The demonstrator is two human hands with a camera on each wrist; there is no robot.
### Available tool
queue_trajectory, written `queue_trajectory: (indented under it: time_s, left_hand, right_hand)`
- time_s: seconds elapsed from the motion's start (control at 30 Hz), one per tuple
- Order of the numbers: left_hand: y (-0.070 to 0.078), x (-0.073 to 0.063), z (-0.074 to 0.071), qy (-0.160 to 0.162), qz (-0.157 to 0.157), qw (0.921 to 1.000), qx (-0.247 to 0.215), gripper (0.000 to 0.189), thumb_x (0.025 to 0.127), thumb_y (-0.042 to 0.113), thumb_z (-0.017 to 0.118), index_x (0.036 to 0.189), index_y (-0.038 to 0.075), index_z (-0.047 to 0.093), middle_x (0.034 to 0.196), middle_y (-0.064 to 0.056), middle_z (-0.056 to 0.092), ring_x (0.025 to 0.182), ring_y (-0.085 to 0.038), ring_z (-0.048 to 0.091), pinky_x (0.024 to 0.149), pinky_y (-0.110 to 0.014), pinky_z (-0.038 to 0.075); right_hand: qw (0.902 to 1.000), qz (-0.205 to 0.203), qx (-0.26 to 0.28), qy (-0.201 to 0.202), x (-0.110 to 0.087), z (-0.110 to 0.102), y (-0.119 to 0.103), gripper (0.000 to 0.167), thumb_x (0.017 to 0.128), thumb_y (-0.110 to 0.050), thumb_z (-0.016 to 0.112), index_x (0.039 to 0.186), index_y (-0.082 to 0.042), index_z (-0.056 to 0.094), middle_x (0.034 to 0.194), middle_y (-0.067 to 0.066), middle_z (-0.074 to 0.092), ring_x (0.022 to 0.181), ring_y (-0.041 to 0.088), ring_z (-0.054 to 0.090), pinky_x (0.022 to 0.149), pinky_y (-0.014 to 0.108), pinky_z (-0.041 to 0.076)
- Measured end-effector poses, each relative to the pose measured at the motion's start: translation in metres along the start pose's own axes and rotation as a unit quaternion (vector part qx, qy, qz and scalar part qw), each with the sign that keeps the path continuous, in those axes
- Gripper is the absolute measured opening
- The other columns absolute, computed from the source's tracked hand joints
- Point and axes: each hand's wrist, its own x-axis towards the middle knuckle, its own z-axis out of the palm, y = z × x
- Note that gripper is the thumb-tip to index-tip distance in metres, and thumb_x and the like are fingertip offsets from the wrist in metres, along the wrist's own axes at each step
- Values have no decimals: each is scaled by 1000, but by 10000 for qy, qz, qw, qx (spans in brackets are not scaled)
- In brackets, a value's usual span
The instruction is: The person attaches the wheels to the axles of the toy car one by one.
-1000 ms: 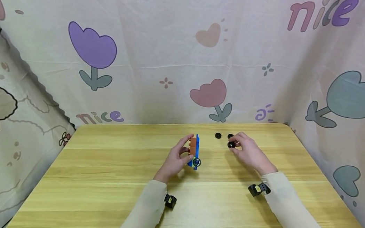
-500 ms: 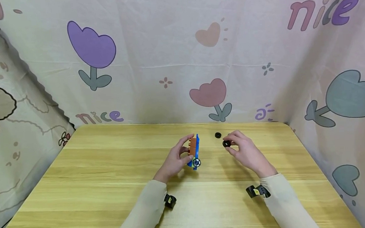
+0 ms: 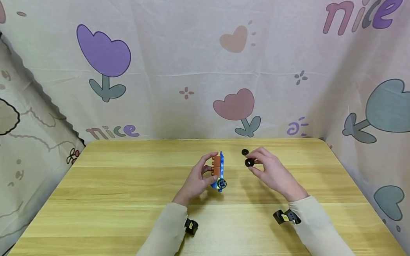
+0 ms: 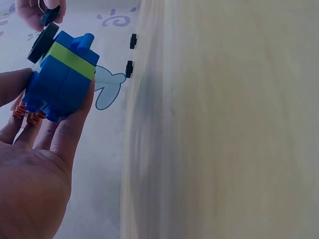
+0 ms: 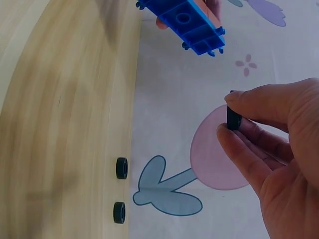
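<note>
My left hand [image 3: 195, 180] grips a toy block car [image 3: 217, 169] on its side above the table, fingers on its orange blocks [image 3: 216, 165] and thumb near its front. The car's blue and lime-green front [image 4: 65, 72] and one mounted black wheel [image 4: 44, 43] show in the left wrist view. In the right wrist view its blue underside [image 5: 187, 25] faces the camera, with small axle stubs at its edges. Between thumb and fingertips my right hand [image 3: 274, 172] pinches a loose black wheel [image 5: 234, 113], held in the air to the right of the car.
Two more black wheels lie on the wooden table [image 3: 124, 195], a nearer wheel [image 5: 119, 212] and another wheel [image 5: 121, 168] in the right wrist view. The head view shows only one wheel [image 3: 245, 152]. A patterned cloth [image 3: 172, 59] hangs behind the table.
My right hand has carried the pinched wheel left, away from its earlier place near another wheel, towards the car. My left hand and the car have stayed almost still.
</note>
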Motion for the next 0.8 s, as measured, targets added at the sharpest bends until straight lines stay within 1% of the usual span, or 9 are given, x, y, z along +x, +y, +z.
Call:
queue_trajectory:
  time_s: [0.1, 0.23, 0.37, 0.5, 0.63, 0.67, 0.7, 0.8]
  left_hand:
    - [0, 0, 0, 16, -63, 10000, 3, 73, 90, -10, 61, 149, 26, 39, 137, -16, 46, 112, -32, 56, 78, -40, 56]
    - [0, 0, 0, -3, -51, 10000, -16, 72, 90, -10, 61, 149, 25, 39, 138, -17, 46, 112, -33, 56, 79, -41, 56]
    - [-1, 1, 0, -36, 25, 10000, -66, 70, 90, -12, 60, 147, 22, 40, 138, -19, 44, 111, -35, 56, 80, -42, 56]
    - [-1, 1, 0, -21, -21, 9999, -137, 68, 90, -12, 59, 145, 23, 41, 137, -20, 44, 111, -34, 56, 80, -42, 55]
    - [-1, 1, 1, -15, -51, 9997, -219, 69, 89, -14, 59, 145, 23, 41, 138, -20, 42, 112, -36, 55, 82, -42, 55]
    - [-1, 1, 1, -22, -31, 9997, -242, 69, 89, -14, 59, 145, 23, 41, 138, -20, 42, 112, -37, 55, 82, -42, 55]
    - [3, 0, 2, -36, -45, 9996, -273, 69, 89, -15, 59, 145, 20, 40, 139, -21, 41, 113, -40, 55, 82, -43, 55]
    - [3, 0, 2, -43, -44, 9995, -301, 69, 88, -14, 59, 145, 20, 39, 138, -19, 42, 112, -39, 55, 81, -43, 55]
  right_hand:
    - [9999, -125, -10, 53, 1, 1, -2, 33, 82, 8, 74, 113, 1, 66, 110, 6, 58, 95, 25, 67, 84, 34, 55]
    - [9997, -237, -6, 66, 2, 2, -5, 31, 82, 8, 74, 112, 0, 68, 110, 6, 58, 95, 26, 68, 82, 36, 55]
    - [9997, -228, -12, 26, 3, 3, -9, 31, 82, 7, 74, 112, -1, 68, 110, 5, 58, 95, 25, 68, 83, 36, 55]
    - [9997, -239, -10, 28, 4, 7, -12, 32, 82, 7, 75, 112, 1, 67, 109, 5, 58, 95, 25, 67, 83, 37, 55]
    - [9990, -433, -35, 86, 6, 11, -13, 32, 81, 7, 76, 111, 1, 67, 109, 5, 58, 94, 24, 67, 83, 33, 55]
    - [9988, -484, -43, 94, 6, 12, -14, 32, 81, 7, 76, 111, 0, 68, 110, 5, 58, 94, 24, 67, 83, 32, 55]
    - [9985, -536, -39, 100, 7, 13, -14, 32, 81, 7, 76, 111, 0, 68, 110, 5, 58, 95, 23, 67, 84, 31, 54]
    - [9982, -587, -28, 98, 8, 14, -17, 32, 81, 6, 76, 111, -2, 68, 110, 3, 58, 95, 21, 66, 84, 29, 54]
